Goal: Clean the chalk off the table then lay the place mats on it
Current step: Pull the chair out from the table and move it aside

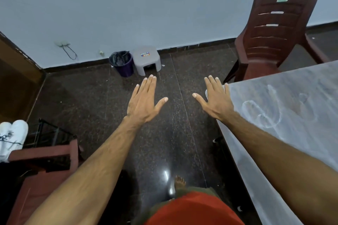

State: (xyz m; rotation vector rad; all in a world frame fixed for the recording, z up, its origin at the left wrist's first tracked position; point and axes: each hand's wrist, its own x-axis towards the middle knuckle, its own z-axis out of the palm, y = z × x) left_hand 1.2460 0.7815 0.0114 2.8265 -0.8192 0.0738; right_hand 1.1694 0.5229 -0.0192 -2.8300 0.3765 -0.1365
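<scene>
Dark speckled floor (102,107), pale wall (128,5) behind. Two hands out in front, palms down, holding nothing. Left hand (144,100): fingers straight and close together, thumb spread wide, hovering over the floor. Right hand (215,98): fingers straight, slightly fanned, thumb out; its outer fingers sit at the corner of the table (285,133), cannot tell if they touch it. Both forearms bare, the right one crossing over the table edge.

One table, at right, with a pale marbled top. White chalk marks (261,113) on it: looping scribbles just beyond the right wrist, fainter smears farther along the top. No count possible on the marks, too smudged.

Two dark red plastic chairs: one chair (274,38) upright at the table's far end, one (42,168) at lower left, partly cut off. One purple bin (124,65) with a black liner against the wall, one grey stool (146,58) touching it on its right. One bare foot (180,181) visible below, above an orange shirt (193,210).
</scene>
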